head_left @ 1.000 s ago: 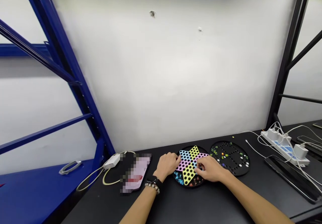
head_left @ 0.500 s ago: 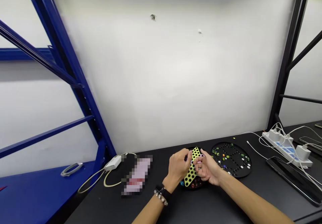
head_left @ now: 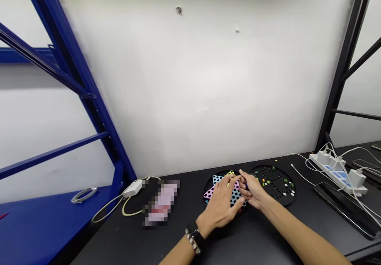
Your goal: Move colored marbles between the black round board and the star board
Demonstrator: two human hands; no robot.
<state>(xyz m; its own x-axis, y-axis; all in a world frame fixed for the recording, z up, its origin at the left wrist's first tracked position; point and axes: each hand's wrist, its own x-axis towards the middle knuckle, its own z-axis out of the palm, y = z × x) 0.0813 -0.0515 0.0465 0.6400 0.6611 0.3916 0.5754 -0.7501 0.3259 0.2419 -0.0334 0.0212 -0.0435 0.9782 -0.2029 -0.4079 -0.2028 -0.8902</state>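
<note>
A star-shaped Chinese checkers board with pink, light blue and yellow hole-dotted points sits over a round black tray. My left hand lies across the board with fingers stretched out and thumb apart, hiding much of its middle. At the board's right edge is my right hand, its fingers curled in; whatever is between them, if anything, is hidden. Just beyond it, a second round black tray has rows of holes and several green, white and orange pieces.
To the right are a white power strip with plugs and cables, and a black phone-like slab. A blurred pink packet and a white adapter with a looped cable lie left. The white wall rises behind.
The board showed a narrow yellow dotted face between both hands; now its several-coloured face shows, lying flatter over the tray. My left hand has opened and spread over it.
</note>
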